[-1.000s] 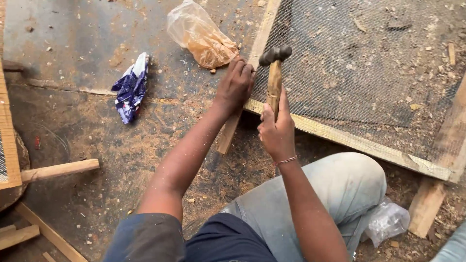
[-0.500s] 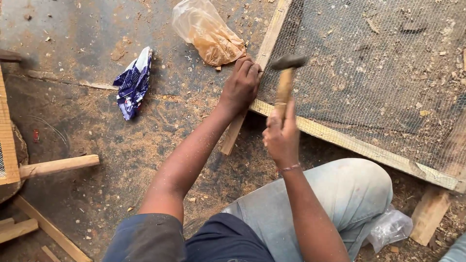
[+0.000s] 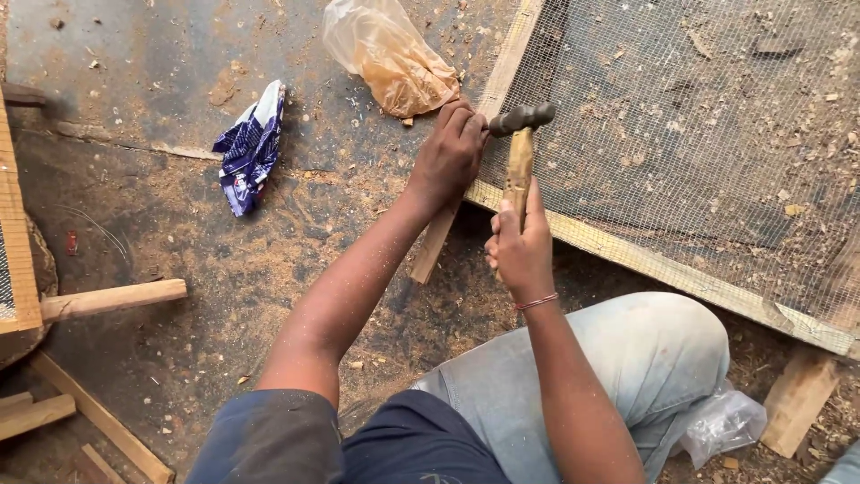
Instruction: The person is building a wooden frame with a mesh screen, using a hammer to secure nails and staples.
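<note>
My right hand (image 3: pixel 521 249) grips the wooden handle of a hammer (image 3: pixel 520 148), whose dark metal head sits just above the corner of a wooden frame (image 3: pixel 618 251) covered with wire mesh (image 3: pixel 681 116). My left hand (image 3: pixel 450 152) rests on the frame's corner with fingers curled, pressing at the spot right beside the hammer head. Whether it pinches a nail is hidden by the fingers. The frame lies flat on the dusty ground.
A clear plastic bag (image 3: pixel 390 58) with brownish contents lies behind my left hand. A blue-and-white wrapper (image 3: pixel 251 148) lies to the left. Loose wooden battens (image 3: pixel 112 298) lie at left, a wood block (image 3: pixel 797 403) at right, another plastic bag (image 3: pixel 726 421) by my knee.
The hammer rose and tilted half a second ago, and its head now sits low again beside my left fingers. My left hand has stayed on the frame corner.
</note>
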